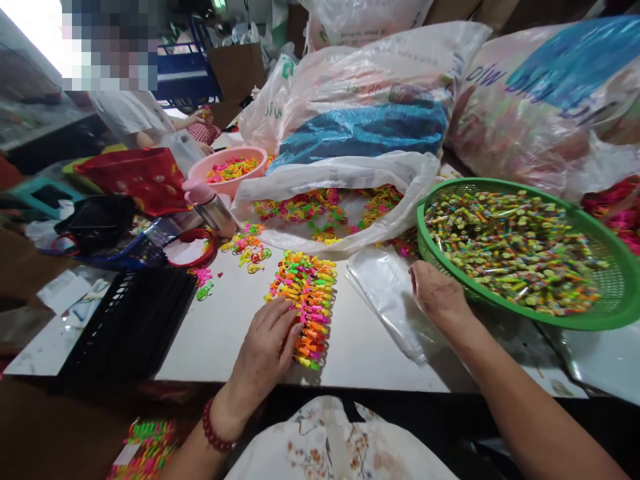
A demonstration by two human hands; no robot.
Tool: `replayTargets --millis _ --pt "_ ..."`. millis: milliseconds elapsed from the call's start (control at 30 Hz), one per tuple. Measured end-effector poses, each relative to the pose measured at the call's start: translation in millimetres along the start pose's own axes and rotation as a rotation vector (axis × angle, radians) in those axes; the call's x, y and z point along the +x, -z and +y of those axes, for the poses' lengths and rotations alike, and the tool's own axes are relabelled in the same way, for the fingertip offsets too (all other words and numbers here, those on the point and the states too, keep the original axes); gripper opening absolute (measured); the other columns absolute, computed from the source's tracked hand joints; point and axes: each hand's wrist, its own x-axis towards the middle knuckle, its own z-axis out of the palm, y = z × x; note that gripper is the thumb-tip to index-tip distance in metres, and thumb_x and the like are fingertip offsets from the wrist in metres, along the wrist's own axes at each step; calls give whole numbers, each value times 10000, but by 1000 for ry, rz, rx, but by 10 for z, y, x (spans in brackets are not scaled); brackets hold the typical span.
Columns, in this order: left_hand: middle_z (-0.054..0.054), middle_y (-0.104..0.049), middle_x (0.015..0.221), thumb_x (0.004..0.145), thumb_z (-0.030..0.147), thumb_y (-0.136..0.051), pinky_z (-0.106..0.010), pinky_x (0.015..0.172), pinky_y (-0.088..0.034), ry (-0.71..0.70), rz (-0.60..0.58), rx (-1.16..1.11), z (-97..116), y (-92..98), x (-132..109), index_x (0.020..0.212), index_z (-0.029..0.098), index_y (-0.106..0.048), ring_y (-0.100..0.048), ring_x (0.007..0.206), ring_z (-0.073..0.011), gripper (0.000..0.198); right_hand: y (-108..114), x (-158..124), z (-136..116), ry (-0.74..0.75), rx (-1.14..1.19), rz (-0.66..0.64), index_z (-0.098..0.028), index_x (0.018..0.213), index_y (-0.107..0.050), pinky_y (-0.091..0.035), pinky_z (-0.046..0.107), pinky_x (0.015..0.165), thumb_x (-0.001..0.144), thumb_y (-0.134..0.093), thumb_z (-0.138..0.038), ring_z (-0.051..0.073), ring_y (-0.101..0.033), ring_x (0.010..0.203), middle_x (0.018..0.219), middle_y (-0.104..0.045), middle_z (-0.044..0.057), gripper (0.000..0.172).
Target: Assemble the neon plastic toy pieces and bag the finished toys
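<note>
Clear bags (pixel 387 300) lie partly hidden under right hand (pixel 437 293).

The green basket (pixel 575 320) is running off the frame at three o'clock. The right hand (pixel 437 293) is covering part of the clear bags (pixel 387 300), its fingertips hiding underneath. The left hand (pixel 267 347) is masking the lower-left side of the stacked coloured pieces (pixel 310 293). At eleven o'clock, a co-worker's face is showing blurred.

Under left fingers (pixel 287 320): row of clips (pixel 307 300).
Under right hand (pixel 437 293): plastic bags (pixel 385 293).
Right of right fingers: basket (pixel 607 320).
Behind clips: open sack (pixel 350 200).
</note>
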Motion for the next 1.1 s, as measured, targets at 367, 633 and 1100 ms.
replayTargets --millis 367,633,1100 --pt "-124 -639 1249 857 97 -600 -447 1076 -468 -34 -140 -26 -103 96 70 1243 148 -566 -524 1257 -247 390 -103 -61 12 97 206 -86 -199 627 -495 -248 289 508 990 -387 -512 126 -461 507 585 -527 10 491" --pt "-109 -648 1255 839 147 -626 -431 1046 -500 -121 -170 -23 -169 192 279 1285 176 -571 -532 1261 -266 451 92 129 50 186 26 -30 -187 724 -540 -257 292 505 1000 -374 -275 138 -471 497 615 -559 27 334" --pt "-73 -385 1531 927 314 -498 -396 1076 -460 -252 -734 -335 716 -239 350 1483 307 -350 -416 1380 -263 575 606 538 42 5 -96 -266 -164 858 -588 -213 295 530 930 -469 -98 176 -578 626 755 -638 61 153"
